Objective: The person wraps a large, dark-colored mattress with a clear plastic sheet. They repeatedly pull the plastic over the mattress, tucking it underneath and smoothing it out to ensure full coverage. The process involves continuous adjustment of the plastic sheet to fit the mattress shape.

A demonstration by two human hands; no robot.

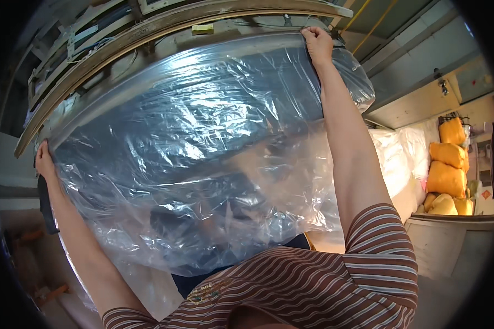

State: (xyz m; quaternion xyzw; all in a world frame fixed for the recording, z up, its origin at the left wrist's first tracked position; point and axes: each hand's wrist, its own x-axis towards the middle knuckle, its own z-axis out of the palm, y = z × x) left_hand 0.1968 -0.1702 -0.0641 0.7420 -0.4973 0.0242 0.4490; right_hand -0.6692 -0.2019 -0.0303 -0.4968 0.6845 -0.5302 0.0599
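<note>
A wide sheet of clear plastic film spreads in front of me, wrinkled and shiny, hanging down toward my body. My left hand is closed on its far left edge, fingers pinched together. At the far right, my right hand pinches the film's upper edge. Both arms are stretched wide apart. A dark surface shows through the upper part of the film; exactly what it is, I cannot make out.
Beyond the film runs a long wooden rail, with a small yellow block near it. At the right lie white bundled material and stacked orange bundles. Two yellow cords hang at the upper right.
</note>
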